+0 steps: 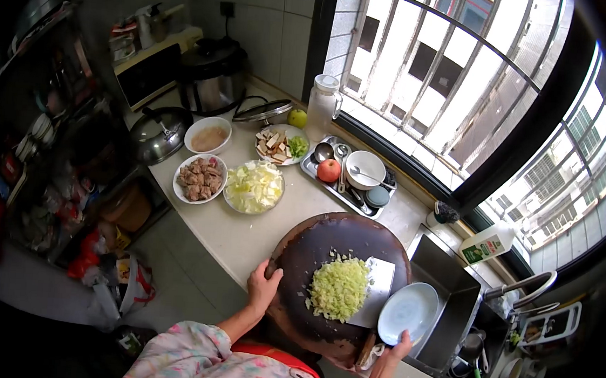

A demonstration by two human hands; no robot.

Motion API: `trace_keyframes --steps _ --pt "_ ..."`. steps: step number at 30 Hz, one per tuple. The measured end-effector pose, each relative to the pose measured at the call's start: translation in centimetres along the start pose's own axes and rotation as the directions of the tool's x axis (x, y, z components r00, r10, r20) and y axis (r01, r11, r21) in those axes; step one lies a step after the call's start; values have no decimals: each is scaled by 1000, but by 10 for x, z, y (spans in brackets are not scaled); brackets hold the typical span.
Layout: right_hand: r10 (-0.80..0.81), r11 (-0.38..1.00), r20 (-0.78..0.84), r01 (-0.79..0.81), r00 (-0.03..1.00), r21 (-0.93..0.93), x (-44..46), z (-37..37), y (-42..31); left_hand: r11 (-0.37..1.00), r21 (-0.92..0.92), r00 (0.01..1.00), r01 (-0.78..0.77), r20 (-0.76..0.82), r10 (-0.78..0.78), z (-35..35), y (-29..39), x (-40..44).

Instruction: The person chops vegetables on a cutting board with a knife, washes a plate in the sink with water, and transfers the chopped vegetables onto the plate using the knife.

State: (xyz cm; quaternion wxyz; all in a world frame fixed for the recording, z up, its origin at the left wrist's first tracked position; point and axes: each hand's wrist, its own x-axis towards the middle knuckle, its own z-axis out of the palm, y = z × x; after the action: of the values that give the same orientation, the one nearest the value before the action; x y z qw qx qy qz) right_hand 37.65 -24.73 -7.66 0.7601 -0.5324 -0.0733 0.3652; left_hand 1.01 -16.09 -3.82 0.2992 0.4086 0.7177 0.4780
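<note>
A round, dark wooden chopping board [298, 259] lies at the counter's front edge, bearing a heap of finely chopped pale green cabbage [339, 288]. Beside the heap rests a cleaver [381, 279], its blade flat on the board and its handle toward me. My left hand [263, 289] grips the board's left rim, with some fingers hidden. In my right hand [395, 351] is a pale blue-white plate [409, 311], pinched at its near edge and held over the board's right side, partly covering the cleaver.
Beyond the board stand a bowl of meat chunks [199, 179], a bowl of cut cabbage [254, 188] and a plate of sliced pieces [275, 146]. A metal tray [331, 186] carries an apple, a white bowl and utensils. The sink [443, 290] lies right, below a barred window.
</note>
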Motion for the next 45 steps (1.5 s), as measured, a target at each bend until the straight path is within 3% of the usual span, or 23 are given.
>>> trace_keyframes --steps 3,4,6,8,11,14,17,21,27,30,31,32,34,36,37,39,41,42,44,45 --pt "-32 999 -25 31 999 -20 2 0 0 976 -120 979 182 112 -169 -11 -4 29" --pt "-41 999 -41 40 998 -30 -1 4 -2 866 -365 940 341 165 -300 -4 -23 51" --pt "-56 997 -56 53 997 -57 -2 5 -4 674 -597 887 434 155 -434 -6 0 84" --pt "-82 991 -57 75 995 -110 3 2 -4 636 -726 907 263 -38 -420 5 -14 125" --pt "-99 984 -148 74 984 -162 2 2 -1 501 -712 846 492 255 -469 10 -45 170" --pt "-163 974 -152 134 975 -180 -8 8 -2 476 -617 779 627 483 -399 16 -3 143" --pt "-188 966 -168 151 968 -207 -10 8 -1 517 -644 825 564 468 -318 15 46 131" --pt "-237 946 -167 188 957 -264 -11 14 -3 570 -658 865 492 446 -232 27 63 158" --pt "-321 895 -143 251 936 -368 -4 12 -8 561 -706 900 432 381 -213 40 88 208" --pt "-330 923 -174 279 928 -263 9 6 -6 556 -748 932 362 290 -216 29 98 233" --pt "-387 856 -133 302 913 -420 14 -1 -10 566 -749 939 344 269 -215 26 99 245" --pt "-373 888 -153 305 915 -345 27 -11 -8 577 -745 942 334 256 -215 24 98 257" --pt "-343 905 -221 258 913 -338 -16 48 -39 539 -785 952 304 229 -203 20 95 284" --pt "-396 855 -220 270 892 -442 -3 28 -35 545 -767 941 339 286 -183 14 91 314" --pt "-422 825 -219 273 880 -495 0 16 -33 538 -763 932 358 260 -252 16 89 327" --pt "-424 855 -244 297 872 -426 -13 21 -35 491 -808 917 327 145 -373 21 87 350" --pt "-435 866 -342 284 833 -412 -36 37 -37 355 -868 876 347 165 -453 28 55 403" --pt "-395 903 -330 296 857 -311 -47 53 -34 280 -888 857 364 202 -474 21 61 411" --pt "-367 929 -364 351 856 -113 -77 62 -26 300 -891 926 342 264 -270 15 17 477" --pt "-373 926 -309 330 875 -185 -82 40 -9 355 -834 887 421 297 -355 20 -1 499"
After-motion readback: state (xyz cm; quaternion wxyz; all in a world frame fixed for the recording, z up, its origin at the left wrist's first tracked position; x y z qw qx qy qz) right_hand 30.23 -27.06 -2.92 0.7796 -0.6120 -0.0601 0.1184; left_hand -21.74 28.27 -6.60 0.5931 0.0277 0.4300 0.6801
